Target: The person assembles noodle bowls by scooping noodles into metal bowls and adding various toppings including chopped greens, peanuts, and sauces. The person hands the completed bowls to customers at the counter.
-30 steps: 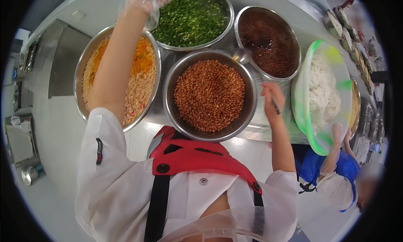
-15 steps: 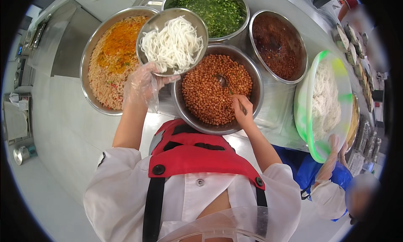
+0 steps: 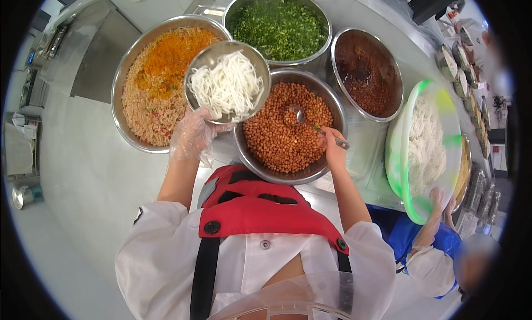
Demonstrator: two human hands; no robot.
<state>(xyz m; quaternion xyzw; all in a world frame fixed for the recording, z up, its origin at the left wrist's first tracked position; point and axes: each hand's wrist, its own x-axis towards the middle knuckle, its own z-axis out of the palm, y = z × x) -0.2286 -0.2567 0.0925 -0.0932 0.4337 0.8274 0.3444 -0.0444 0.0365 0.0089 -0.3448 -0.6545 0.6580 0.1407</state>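
Note:
My left hand, in a clear plastic glove, grips the near rim of a small metal bowl of white noodles. That bowl is tilted toward me, above the gap between two larger basins. Bare and closed, my right hand holds a metal spoon by its handle. The spoon's bowl is among brown, bean-like pieces in a deep metal basin in front of me, with a few pieces in it.
Left stands a basin of pale minced food with orange topping. Chopped greens fill a far basin, and dark red-brown sauce another. At right, a co-worker's gloved hands are beside a green-white plastic basin of white noodles.
The spoon has come up from deeper in the brown pieces, and its handle now lies flatter and points right. The noodle bowl and basins sit slightly lower in the picture.

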